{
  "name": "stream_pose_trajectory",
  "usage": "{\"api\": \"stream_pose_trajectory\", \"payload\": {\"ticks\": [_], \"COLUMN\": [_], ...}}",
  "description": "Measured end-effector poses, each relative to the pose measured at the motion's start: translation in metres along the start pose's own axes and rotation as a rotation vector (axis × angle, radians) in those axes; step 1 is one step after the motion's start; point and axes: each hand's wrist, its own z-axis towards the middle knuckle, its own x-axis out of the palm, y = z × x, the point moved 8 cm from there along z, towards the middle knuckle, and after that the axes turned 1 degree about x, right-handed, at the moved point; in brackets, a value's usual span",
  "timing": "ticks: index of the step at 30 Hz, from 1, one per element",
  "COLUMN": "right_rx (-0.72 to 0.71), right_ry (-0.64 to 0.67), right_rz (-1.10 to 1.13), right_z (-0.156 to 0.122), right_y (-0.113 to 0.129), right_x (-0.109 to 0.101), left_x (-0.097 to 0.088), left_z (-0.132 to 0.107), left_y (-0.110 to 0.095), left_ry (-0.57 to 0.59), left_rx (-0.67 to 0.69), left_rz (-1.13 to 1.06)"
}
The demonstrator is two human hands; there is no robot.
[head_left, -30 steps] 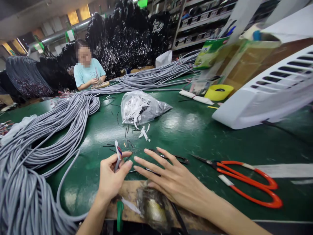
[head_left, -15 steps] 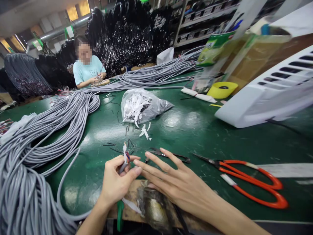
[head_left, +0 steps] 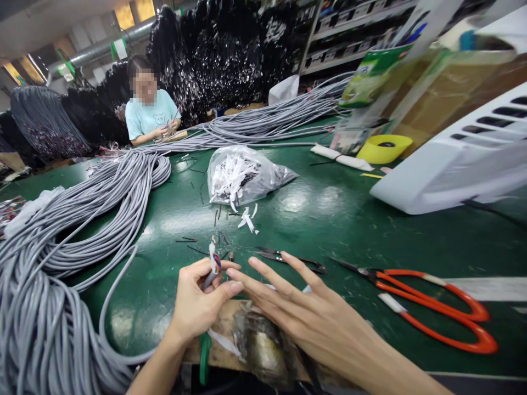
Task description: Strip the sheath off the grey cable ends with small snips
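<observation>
Pinching grey cable (head_left: pixel 209 280) in left hand (head_left: pixel 196 305), right hand (head_left: pixel 302 303) splayed.

Single view: head-worn camera. Position: above green table (head_left: pixel 337 230), on near side of plastic bag (head_left: pixel 247 178). Facing: forward and down, bag slightly left of and above frame centre. Roll: table's far edge slants, lower left of bag, higher right of it. Range: left hand (head_left: pixel 197 302) and right hand (head_left: pixel 296 302) close to lens, nearer than bag; seated person (head_left: pixel 152 115) farther, beyond bag to left; shelving (head_left: pixel 346 35) well beyond bag to right.
</observation>
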Motion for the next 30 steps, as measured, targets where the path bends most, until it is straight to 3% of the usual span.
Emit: {"api": "stream_pose_trajectory", "payload": {"ticks": [30], "right_rx": [0.023], "right_ry": [0.008], "right_rz": [0.074], "right_z": [-0.0005], "right_y": [0.0031], "right_x": [-0.0005], "left_x": [-0.0009], "left_z": [-0.0026], "left_y": [-0.0085], "left_ry": [-0.058], "left_rx": [0.113], "left_rz": [0.177]}}
